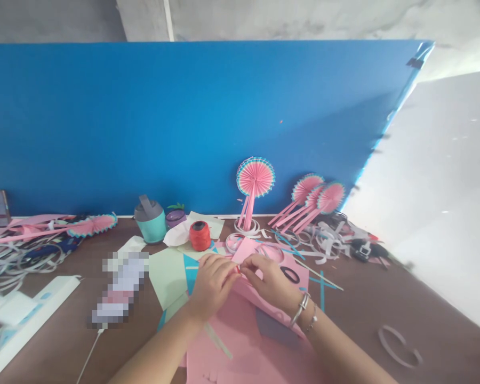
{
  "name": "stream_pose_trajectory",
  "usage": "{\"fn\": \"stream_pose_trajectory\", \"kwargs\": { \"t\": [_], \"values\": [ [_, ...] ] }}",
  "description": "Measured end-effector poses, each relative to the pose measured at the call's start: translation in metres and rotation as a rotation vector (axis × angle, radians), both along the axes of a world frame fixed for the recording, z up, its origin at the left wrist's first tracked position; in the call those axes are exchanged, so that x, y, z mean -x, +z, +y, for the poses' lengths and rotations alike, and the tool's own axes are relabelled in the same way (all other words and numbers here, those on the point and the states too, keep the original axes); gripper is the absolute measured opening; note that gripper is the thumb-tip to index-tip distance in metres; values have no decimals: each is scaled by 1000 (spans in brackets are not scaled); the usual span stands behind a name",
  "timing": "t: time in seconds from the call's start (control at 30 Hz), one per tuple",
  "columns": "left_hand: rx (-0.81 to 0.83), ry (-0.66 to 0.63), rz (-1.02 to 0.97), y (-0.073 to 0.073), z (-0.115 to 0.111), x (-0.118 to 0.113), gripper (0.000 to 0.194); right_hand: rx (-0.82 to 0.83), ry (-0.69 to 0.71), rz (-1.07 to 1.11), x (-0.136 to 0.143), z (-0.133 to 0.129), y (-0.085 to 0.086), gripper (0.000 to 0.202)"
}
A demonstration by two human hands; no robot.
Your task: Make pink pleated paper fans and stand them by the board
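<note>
My left hand (213, 280) and my right hand (266, 274) meet over the middle of the table, their thumbs and fingers pinched close together. Between the fingertips shows a small red piece (238, 269), too small to name. Just below the hands, a long folded strip of pink paper (260, 301) runs toward the right wrist; whether the fingers also grip it I cannot tell. Pink paper sheets (224, 341) lie beneath both arms. A spool of red thread (200, 236) stands behind my left hand. Beside my right hand is a black ring-shaped thing (290, 274).
A pleated pink round fan (256, 178) leans on the blue panel (184, 117); several more fans (320, 194) rest right of it. A teal cup (150, 221), pale green paper (168, 274), a white power strip (28, 325) and curled white strips (328, 240) lie around.
</note>
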State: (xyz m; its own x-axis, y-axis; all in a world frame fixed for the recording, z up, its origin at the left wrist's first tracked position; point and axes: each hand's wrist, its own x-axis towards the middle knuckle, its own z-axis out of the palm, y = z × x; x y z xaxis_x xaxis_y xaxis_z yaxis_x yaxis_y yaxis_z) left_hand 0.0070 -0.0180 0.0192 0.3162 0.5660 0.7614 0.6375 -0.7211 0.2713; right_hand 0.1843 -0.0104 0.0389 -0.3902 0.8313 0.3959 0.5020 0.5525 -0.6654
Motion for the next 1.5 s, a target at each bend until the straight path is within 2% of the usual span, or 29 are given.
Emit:
{"fn": "stream_pose_trajectory", "kwargs": {
  "t": [0.17, 0.27, 0.4, 0.57, 0.7, 0.8, 0.9, 0.97, 1.03, 1.1, 1.13, 1.2, 1.23, 1.27, 1.37, 1.5],
  "values": [
    [-36, 46, 34, 0, -1, -2, 12, -349, -38, -227, 1, -3, 0, 18],
    [-25, 44, 43, 1, -2, -4, 13, -411, -30, -206, 1, -4, 0, 16],
    [-11, 29, 35, 2, -3, -5, 14, -310, -30, -49, 0, 0, -3, 13],
    [-31, 51, 16, -2, -1, -2, 12, -123, -169, 138, -5, 9, -3, 10],
    [-35, 98, -9, -4, 2, 2, 13, 78, -389, 380, -24, 28, -4, 12],
    [-13, 157, -41, -4, 4, 4, 12, 179, -647, 665, -50, 44, -8, 17],
    [-11, 238, -92, -4, 5, 5, 13, 211, -792, 723, -74, 57, -12, 26],
    [-19, 280, -116, -5, 7, 6, 14, 241, -811, 704, -83, 61, -14, 31],
    [-29, 306, -124, -7, 8, 7, 15, 254, -779, 649, -82, 60, -14, 26],
    [-36, 328, -127, -8, 9, 7, 15, 211, -661, 503, -72, 55, -12, 17],
    [-40, 339, -131, -9, 10, 7, 15, 147, -550, 356, -64, 50, -11, 17],
    [-41, 354, -139, -10, 11, 7, 15, 114, -224, -37, -47, 37, -8, 15],
    [-39, 357, -140, -10, 11, 7, 15, 124, -116, -197, -39, 30, -7, 15],
    [-36, 356, -139, -10, 11, 7, 15, 117, -66, -329, -31, 24, -7, 15],
    [-23, 351, -130, -10, 11, 7, 16, -33, -70, -667, -15, 8, -8, 11],
    [-10, 354, -121, -11, 11, 7, 16, -161, -67, -852, -2, 1, -11, 13]
  ]
}}
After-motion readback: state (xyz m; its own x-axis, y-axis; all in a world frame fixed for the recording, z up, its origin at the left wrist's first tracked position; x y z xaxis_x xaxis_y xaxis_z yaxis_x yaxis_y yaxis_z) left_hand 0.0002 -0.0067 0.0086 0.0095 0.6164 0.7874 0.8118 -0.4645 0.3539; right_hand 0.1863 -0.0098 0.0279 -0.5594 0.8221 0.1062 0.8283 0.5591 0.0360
